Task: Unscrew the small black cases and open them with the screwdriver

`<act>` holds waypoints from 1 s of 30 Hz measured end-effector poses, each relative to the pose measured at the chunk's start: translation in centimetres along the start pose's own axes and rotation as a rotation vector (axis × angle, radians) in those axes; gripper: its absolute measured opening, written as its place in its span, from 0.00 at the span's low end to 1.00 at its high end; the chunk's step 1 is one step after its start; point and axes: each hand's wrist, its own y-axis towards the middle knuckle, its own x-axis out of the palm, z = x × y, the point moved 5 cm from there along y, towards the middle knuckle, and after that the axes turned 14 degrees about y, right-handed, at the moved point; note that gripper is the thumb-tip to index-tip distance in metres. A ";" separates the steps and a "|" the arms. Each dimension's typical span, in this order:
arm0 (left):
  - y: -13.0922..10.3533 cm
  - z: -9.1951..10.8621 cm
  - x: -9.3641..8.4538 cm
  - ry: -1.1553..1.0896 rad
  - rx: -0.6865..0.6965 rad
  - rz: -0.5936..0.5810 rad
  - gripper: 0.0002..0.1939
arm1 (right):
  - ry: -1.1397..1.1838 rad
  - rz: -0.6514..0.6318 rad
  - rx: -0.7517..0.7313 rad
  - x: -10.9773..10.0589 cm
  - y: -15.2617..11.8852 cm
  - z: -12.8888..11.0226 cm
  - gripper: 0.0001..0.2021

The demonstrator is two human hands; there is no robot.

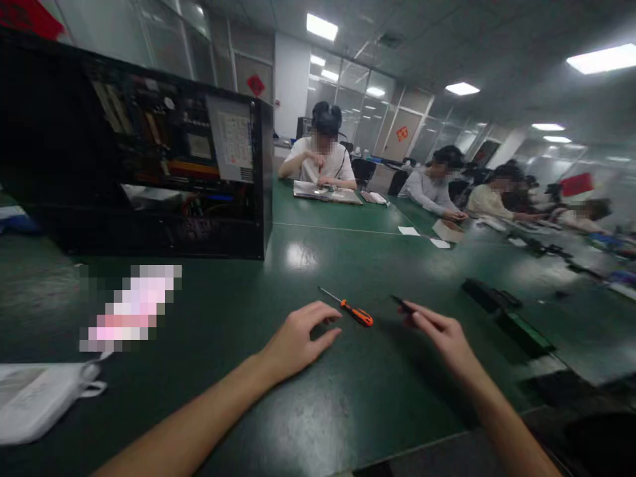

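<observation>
An orange-and-black screwdriver [357, 313] lies on the green table in front of me, its thin metal shaft pointing away to the left. Just left of its handle rests my left hand [299, 336], thumb and fingers apart and curved, holding nothing. My right hand [442, 329] is to the right of the screwdriver, over the table. Thumb and fingers there pinch a thin black pointed tool [403, 305], whose tip points left and away from me; its exact kind is not clear.
An opened black computer case [267, 179] stands at the left. Nearer are a blurred-out pinkish object [132, 308] and a white pouch [42, 401]. Dark and green blocks [524, 333] lie at right. Across the table [318, 424], a person [322, 156] works over a flat panel; others sit further right.
</observation>
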 end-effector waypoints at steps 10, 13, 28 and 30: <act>0.0 0.7 0.2 0.024 0.101 -0.031 0.07 | -0.782 0.608 0.091 -24.7 -3.1 10.4 0.32; 0.2 0.5 0.1 0.033 0.100 -0.032 0.08 | -0.831 0.558 0.152 -25.5 -4.0 12.5 0.33; 0.2 0.6 -0.1 0.077 0.118 -0.056 0.09 | -0.903 0.474 0.212 -25.8 -3.9 16.0 0.35; 0.1 0.6 -0.1 0.075 0.124 -0.059 0.09 | -0.894 0.464 0.210 -25.8 -4.0 16.2 0.34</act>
